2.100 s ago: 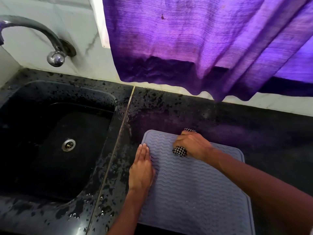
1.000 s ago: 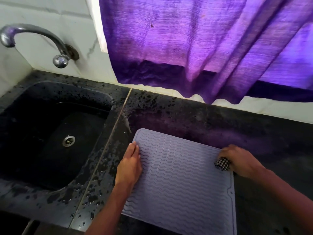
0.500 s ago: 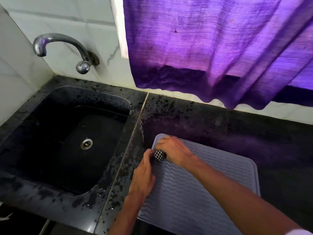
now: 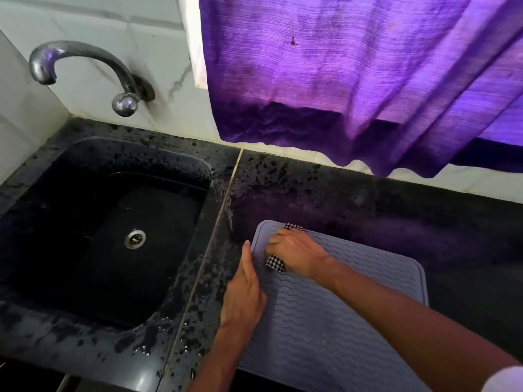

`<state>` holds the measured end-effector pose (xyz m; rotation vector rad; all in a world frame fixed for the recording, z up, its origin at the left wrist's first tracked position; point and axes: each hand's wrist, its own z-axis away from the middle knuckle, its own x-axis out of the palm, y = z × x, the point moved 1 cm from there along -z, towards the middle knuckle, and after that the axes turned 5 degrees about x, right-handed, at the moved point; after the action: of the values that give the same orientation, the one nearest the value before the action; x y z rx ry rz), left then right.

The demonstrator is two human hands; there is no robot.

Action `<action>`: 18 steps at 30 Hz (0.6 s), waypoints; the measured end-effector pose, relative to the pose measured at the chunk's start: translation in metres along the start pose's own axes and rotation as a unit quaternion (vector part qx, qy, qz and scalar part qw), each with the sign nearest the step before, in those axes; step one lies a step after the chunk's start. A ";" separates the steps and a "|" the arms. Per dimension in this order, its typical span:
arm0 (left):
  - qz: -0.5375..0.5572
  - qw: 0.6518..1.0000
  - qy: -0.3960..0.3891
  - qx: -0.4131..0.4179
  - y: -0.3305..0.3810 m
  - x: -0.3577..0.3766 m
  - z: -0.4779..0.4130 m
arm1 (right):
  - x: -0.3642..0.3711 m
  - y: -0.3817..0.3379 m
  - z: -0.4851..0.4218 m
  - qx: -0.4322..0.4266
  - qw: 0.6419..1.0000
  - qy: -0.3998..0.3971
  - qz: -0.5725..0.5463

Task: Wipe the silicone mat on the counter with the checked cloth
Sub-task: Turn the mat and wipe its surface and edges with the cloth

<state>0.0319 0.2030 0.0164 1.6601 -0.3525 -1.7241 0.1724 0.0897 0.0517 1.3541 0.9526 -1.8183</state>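
the silicone mat [image 4: 325, 321], pale grey-lilac with wavy ridges, lay flat on the dark speckled desk [image 4: 396, 222] just right of the sink [image 4: 85, 154], its left edge close to the seam between the two. the right hand [image 4: 294, 253] sat on the mat's far left corner, fingers curled round the bunched checked cloth [image 4: 276, 263], which showed as a black-and-white wad under the palm and a small tuft beyond the fingertips. the left hand [image 4: 244, 292] lay with fingers straight and pressed together along the mat's left edge, holding nothing, seemingly steadying it. by the look of it the mat was light, soft and floppy, grippy on a dry surface but likely to slide on this desk (water drops beaded near the sink rim), so pinning an edge flat seemed wiser than pinching it, which would only lift and buckle it. the ridges would probably catch the cloth, so firm strokes along the waves looked easier. the cloth was soft and weightless, best taken as a ball in the fist as it was here. no brand, label or writing could be read on the mat, the cloth, the curved metal tap [image 4: 82, 56] or the purple curtain [image 4: 353, 80] hanging over the back wall.
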 end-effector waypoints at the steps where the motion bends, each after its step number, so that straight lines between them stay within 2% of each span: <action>1: 0.001 1.000 0.007 0.002 0.001 0.000 0.000 | 0.003 0.004 0.006 0.002 1.000 0.001 -0.001; 5: -0.015 1.000 0.019 0.011 0.004 0.005 0.003 | 0.008 0.020 0.037 0.022 1.000 -0.013 0.000; 9: -0.089 0.996 0.017 0.019 0.001 0.011 0.002 | 0.010 0.039 0.070 0.046 0.999 -0.026 -0.003; 18: -0.044 0.990 0.095 0.091 0.007 0.016 0.008 | 0.016 0.071 0.137 0.094 0.995 -0.022 0.002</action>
<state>0.0271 0.1859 0.0097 1.9821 -0.3604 -1.6179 0.1624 -0.0652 0.0513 1.4209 0.7709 -1.9664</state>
